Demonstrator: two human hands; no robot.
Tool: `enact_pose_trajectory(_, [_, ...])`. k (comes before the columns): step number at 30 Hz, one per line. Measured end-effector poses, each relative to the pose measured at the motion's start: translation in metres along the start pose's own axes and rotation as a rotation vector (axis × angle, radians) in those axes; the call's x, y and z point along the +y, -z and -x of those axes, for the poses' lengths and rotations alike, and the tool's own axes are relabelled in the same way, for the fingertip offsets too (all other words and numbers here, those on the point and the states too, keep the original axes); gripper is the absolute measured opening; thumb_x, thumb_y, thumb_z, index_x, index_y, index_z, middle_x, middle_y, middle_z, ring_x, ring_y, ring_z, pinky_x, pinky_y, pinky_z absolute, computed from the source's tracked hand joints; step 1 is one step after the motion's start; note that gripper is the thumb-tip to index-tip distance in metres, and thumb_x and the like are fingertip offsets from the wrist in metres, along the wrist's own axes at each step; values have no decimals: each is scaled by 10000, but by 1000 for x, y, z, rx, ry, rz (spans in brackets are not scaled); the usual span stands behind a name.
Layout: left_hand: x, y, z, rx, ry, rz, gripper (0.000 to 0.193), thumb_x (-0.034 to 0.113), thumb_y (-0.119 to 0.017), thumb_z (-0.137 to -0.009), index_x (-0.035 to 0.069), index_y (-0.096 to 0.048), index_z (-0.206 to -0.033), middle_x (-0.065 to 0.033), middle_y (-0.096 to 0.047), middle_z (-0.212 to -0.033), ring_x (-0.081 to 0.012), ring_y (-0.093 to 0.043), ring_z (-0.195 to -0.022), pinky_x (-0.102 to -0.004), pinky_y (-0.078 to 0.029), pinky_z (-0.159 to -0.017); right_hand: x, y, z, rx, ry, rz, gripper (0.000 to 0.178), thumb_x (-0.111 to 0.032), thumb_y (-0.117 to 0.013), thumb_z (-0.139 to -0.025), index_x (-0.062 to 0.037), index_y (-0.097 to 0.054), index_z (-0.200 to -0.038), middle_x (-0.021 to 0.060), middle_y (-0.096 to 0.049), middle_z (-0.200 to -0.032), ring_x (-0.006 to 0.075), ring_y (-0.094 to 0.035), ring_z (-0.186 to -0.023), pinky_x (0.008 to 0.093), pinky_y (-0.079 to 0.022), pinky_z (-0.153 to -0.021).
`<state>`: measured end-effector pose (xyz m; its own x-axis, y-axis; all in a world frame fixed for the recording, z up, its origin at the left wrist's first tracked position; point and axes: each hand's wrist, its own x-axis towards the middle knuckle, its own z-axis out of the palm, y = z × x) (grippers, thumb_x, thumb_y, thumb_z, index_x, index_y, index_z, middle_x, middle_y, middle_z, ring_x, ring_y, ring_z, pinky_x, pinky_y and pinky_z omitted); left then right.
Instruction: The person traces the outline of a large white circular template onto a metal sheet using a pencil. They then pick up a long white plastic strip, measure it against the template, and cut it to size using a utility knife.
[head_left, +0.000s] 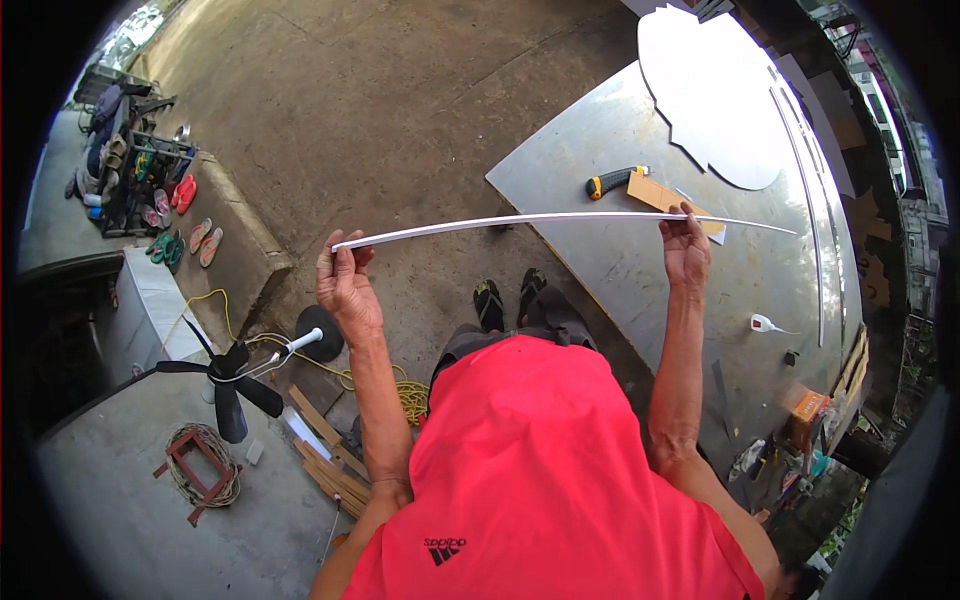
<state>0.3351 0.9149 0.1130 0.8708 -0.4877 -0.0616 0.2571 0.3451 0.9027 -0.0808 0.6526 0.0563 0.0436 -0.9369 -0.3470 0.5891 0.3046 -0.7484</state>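
Note:
Stretched across in front of me is a long, thin white strip (pixel 520 218). Near its left end, my left hand (pixel 348 285) pinches it between thumb and fingers. My right hand (pixel 685 250) grips the strip farther along, over the metal-topped table (pixel 590 270), and a tapering length runs on past it to the right. Beyond my right hand lies a black and yellow utility knife (pixel 615 183). A tan rectangular piece (pixel 655 193) rests beside the knife, partly behind the strip.
White cut sheets (pixel 710 100) cover the table's far end, and long strips (pixel 805 200) lie along its right side. A small white bottle (pixel 765 324) is nearer. To the left stand a black-bladed fan (pixel 225 380), coiled yellow cord (pixel 410 395), wooden slats (pixel 330 470) and a shoe rack (pixel 135 160).

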Motion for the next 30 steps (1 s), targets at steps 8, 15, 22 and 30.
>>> enact_pose_trajectory(8, [-13,26,-49,153,35,75,339,146,-590,-960,-2,-549,-1262,-126,-672,-1047,-180,-640,-894,-296,-532,-807,23,-59,-52,-130,-57,-12,282,-186,-547,-968,7,-564,-1172,156,-678,-1004,226,-651,-902,375,-550,-763])
enact_pose_trajectory(15, [-20,36,-134,147,84,48,340,139,-574,-968,-14,-531,-1269,-124,-656,-1063,-172,-611,-877,-304,-527,-833,24,-106,-69,-103,-156,161,304,-238,-577,-972,45,-575,-1082,191,-688,-926,270,-702,-809,351,-587,-682])
enact_pose_trajectory(22, [-34,-2,-270,52,118,17,329,139,-590,-959,-4,-549,-1252,-123,-671,-1016,-175,-637,-833,-297,-540,-793,37,-132,-83,194,-150,664,363,-325,-646,-928,35,-629,-886,97,-670,-659,161,-664,-585,272,-534,-529])
enact_pose_trajectory(30, [-24,-83,-416,-174,186,66,272,127,-599,-951,-18,-587,-1182,-158,-686,-989,-199,-681,-815,-307,-590,-732,70,-276,-57,103,781,1588,449,-115,-750,-732,-72,-598,-1152,109,-583,-1192,305,-519,-1173,414,-413,-962])
